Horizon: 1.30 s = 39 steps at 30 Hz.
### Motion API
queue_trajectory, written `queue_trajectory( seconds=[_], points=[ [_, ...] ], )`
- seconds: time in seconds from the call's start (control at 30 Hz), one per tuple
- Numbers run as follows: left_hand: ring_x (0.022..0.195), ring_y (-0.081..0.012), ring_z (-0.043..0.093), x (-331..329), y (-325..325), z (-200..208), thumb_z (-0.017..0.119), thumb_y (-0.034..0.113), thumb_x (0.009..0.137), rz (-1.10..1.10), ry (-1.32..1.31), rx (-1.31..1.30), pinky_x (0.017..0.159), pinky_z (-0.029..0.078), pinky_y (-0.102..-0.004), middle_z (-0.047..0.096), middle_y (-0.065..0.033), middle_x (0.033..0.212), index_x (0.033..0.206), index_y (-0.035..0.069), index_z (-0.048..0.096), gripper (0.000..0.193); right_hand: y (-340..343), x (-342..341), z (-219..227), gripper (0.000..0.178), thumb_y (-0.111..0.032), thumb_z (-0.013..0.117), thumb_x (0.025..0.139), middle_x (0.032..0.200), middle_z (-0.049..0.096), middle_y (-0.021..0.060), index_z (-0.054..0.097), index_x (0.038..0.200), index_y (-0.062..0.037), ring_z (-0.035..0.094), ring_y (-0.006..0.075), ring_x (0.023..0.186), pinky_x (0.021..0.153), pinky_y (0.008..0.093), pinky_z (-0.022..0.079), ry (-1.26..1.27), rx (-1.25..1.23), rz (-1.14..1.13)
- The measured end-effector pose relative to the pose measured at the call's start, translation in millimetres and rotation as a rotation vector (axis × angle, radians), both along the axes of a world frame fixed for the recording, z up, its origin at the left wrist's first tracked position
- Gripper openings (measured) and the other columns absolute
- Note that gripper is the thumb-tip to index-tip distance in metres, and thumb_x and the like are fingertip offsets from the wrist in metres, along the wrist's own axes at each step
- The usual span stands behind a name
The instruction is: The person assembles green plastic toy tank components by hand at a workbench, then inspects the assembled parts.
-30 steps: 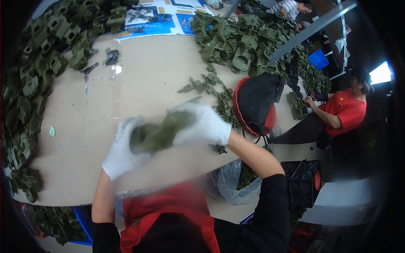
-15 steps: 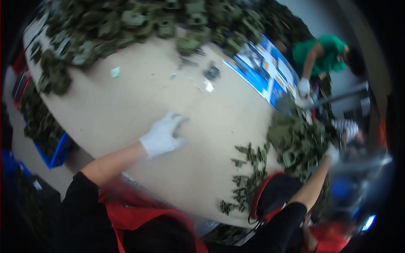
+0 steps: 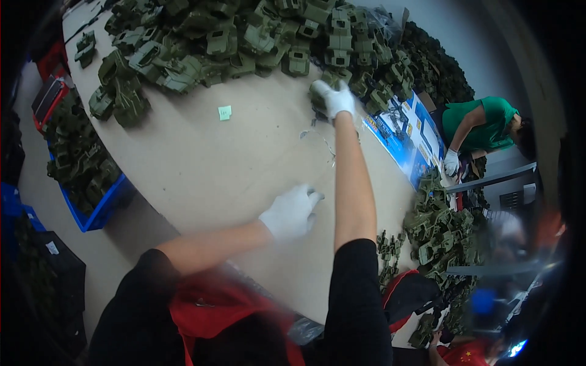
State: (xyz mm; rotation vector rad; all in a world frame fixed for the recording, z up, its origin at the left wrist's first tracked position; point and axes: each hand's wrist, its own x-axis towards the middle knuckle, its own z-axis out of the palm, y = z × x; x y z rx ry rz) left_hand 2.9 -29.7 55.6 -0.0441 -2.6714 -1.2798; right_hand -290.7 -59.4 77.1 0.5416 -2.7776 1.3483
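Observation:
My left hand (image 3: 292, 212), in a white glove, hovers over the bare middle of the tabletop (image 3: 201, 165), fingers loosely bent and apart, nothing in them. My right arm stretches to the far side, where my white-gloved right hand (image 3: 337, 100) closes on a dark green moulded plastic part (image 3: 317, 99) at the near edge of a big heap. Its fingertips are partly hidden among the green pieces. That heap (image 3: 256, 36) is made of many similar hollow green plastic body shells, shaped like toy vehicles.
A pale green sticky note (image 3: 224, 113) lies on the table. To the right are a blue printed sheet (image 3: 397, 131), another green heap (image 3: 439, 226) and a person in green (image 3: 479, 125). A dark cap with red trim (image 3: 409, 299) is close by. Blue crates (image 3: 101, 210) of green parts stand left.
My right hand has swung from the heap at the right to the far heap and taken hold of a green part. My left hand has shifted right. The view has turned.

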Motion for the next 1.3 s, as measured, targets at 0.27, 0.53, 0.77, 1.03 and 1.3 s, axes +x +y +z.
queue_trajectory(
  seconds=[0.27,0.53,0.77,1.03,1.3],
  points=[
    [0.102,-0.0399,0.056,7.2,-10.0,-2.0,0.061,0.013,0.080,0.172,0.108,0.090,0.086,0.048,-0.0498,0.054,-0.0211,0.114,0.119,0.003,0.055,0.041,51.2,63.5,27.7,0.083,-0.012,0.082,0.057,0.110,0.063,0.0129,0.048,0.132,-0.0001,0.063,0.0204,0.097,0.085,0.0307,0.052,-0.189,0.064,0.111],
    [0.108,-0.0418,0.056,-4.4,-58.1,25.1,0.073,0.018,0.074,0.351,0.382,0.329,0.095,0.046,-0.0440,0.056,-0.0219,0.121,0.122,0.005,0.058,0.052,203.9,180.1,110.9,0.053,0.013,0.065,0.066,0.125,0.057,0.0098,0.058,0.117,0.0013,0.058,0.0163,0.109,0.091,0.0275,0.050,-0.437,-0.064,0.376],
    [0.123,-0.0252,0.051,7.8,-32.8,37.2,0.080,0.021,0.071,-0.817,-0.350,0.850,0.104,0.041,-0.0376,0.051,-0.0181,0.136,0.146,-0.003,0.028,0.095,222.9,217.0,97.8,0.042,0.000,0.061,0.072,0.111,0.066,0.0039,0.064,0.114,0.0010,0.060,0.0097,0.097,0.079,0.0231,0.047,-0.300,-0.025,0.509],
    [0.112,-0.0204,0.057,1.5,-7.7,9.3,0.078,0.023,0.076,-0.287,-0.188,1.280,0.096,0.048,-0.0344,0.054,-0.0100,0.127,0.143,0.004,0.030,0.084,177.4,310.4,42.7,0.080,-0.022,0.069,0.083,0.134,0.053,0.0190,0.028,0.150,-0.0029,0.056,0.0242,0.117,0.100,0.0349,0.044,-0.273,-0.205,0.085],
    [0.106,-0.0251,0.062,-7.2,-29.4,1.1,0.075,-0.004,0.064,-0.532,-0.411,1.201,0.090,0.052,-0.0389,0.057,-0.0165,0.124,0.147,0.008,0.029,0.095,221.8,297.9,32.9,0.066,-0.009,0.053,0.083,0.122,0.061,0.0224,0.033,0.144,0.0064,0.063,0.0244,0.107,0.090,0.0307,0.049,-0.715,-0.643,0.091]
  ],
)
